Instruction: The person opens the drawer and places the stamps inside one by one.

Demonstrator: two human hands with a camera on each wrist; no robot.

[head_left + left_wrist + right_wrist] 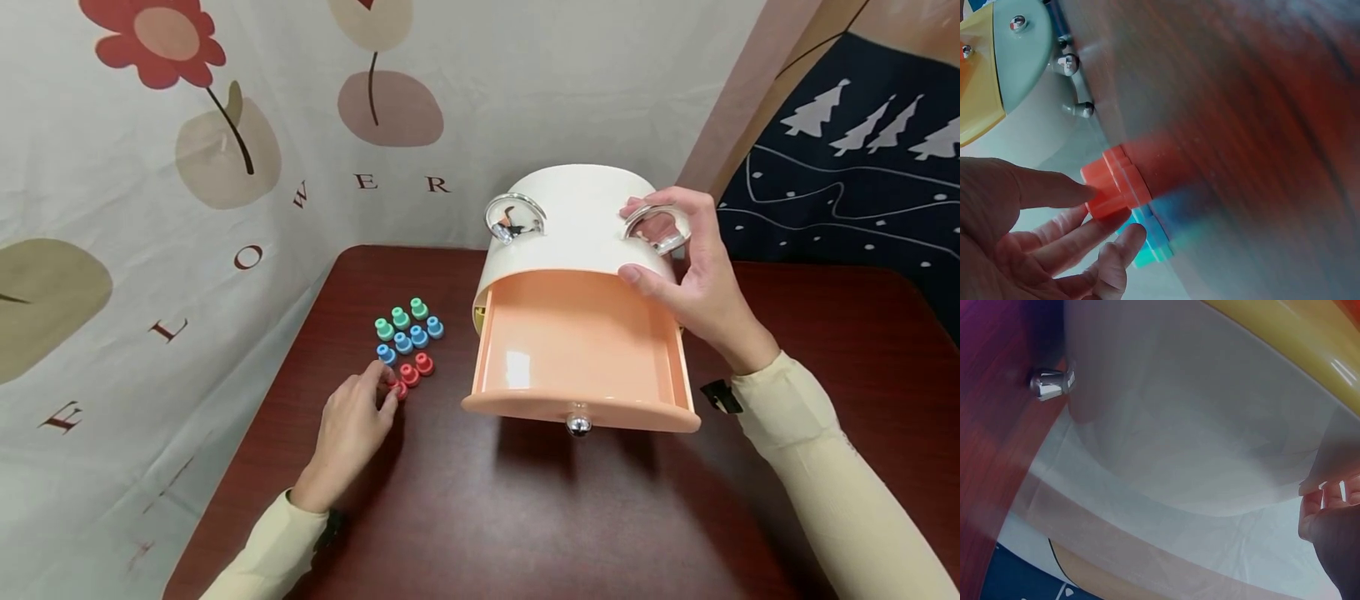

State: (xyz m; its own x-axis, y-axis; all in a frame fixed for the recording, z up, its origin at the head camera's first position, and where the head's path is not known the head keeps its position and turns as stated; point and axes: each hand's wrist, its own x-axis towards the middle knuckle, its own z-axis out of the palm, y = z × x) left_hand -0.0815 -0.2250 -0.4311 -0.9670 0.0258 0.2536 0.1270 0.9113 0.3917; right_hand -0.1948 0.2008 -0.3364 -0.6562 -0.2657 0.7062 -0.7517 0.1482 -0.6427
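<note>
At the left of the table, my left hand (348,429) pinches a small red peg (1116,181) between thumb and fingers, at the near end of the red row. Two other red pegs (408,375) stand beside it, with blue pegs (418,337) and green pegs (401,318) in rows behind. My right hand (705,267) holds the top right of a white rounded drawer cabinet (581,217), thumb and fingers around its right chrome ring (658,229). The cabinet's peach drawer (581,333) is pulled out with nothing inside.
A silver knob (578,423) sticks out from the drawer front. The left chrome ring (516,218) stands on the cabinet top. Short metal feet (1050,383) lift the cabinet off the dark red wooden table (480,517). A flower-printed cloth (465,83) hangs behind.
</note>
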